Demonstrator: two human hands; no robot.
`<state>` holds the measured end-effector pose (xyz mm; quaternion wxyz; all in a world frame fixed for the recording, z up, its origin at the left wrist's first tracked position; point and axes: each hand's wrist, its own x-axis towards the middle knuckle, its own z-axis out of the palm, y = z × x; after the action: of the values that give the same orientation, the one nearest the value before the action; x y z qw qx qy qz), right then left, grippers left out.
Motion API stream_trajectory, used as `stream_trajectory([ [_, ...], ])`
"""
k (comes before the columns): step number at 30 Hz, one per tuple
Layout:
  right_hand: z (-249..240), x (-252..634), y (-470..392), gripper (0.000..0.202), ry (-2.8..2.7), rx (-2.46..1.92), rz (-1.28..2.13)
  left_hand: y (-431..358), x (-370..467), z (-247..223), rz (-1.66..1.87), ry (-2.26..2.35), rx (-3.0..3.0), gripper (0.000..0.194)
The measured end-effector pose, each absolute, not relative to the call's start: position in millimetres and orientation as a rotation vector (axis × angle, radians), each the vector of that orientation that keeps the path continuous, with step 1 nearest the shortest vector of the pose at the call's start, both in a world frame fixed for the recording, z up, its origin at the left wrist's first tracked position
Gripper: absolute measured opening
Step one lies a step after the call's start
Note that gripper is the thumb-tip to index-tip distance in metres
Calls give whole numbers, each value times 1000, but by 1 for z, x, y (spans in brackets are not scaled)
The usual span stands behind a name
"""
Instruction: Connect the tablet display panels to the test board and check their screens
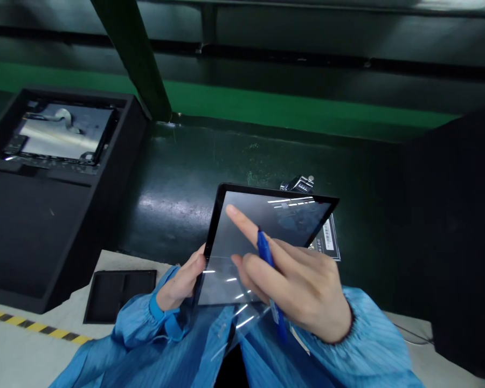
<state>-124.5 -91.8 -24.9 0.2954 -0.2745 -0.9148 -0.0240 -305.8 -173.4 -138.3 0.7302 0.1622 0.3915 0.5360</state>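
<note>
A black-framed glass tablet screen (283, 215) is tilted up in front of me. My left hand (181, 283) grips its lower left edge. Over the glass, my right hand (295, 280) has its forefinger stretched out and touching the screen. A blue pen (267, 258) is tucked between the fingers of that hand. Clear film hangs loose from the screen's lower edge. Both sleeves are blue.
A black foam tray (64, 215) at the left holds an opened tablet body (64, 132) with a silver plate. A small black tray (119, 293) lies near my left arm. A labelled black piece (326, 237) and a metal part (299, 184) sit behind the screen. A green post (135, 54) rises behind.
</note>
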Motion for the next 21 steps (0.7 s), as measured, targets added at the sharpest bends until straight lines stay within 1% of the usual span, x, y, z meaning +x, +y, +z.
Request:
stream_trajectory([
  [5, -26, -125, -94, 21, -2449, -706, -68, -174, -306, -135, 1147, 849, 376, 38],
  [9, -29, -125, -94, 24, -2356, -761, -62, -174, -307, -137, 1147, 829, 406, 42],
  [15, -31, -122, -95, 24, -2368, -659, 0, -168, -304, -127, 1142, 831, 363, 38],
  [21, -31, -117, -96, 24, -2330, -767, -32, -163, -300, -120, 1135, 813, 337, 39],
])
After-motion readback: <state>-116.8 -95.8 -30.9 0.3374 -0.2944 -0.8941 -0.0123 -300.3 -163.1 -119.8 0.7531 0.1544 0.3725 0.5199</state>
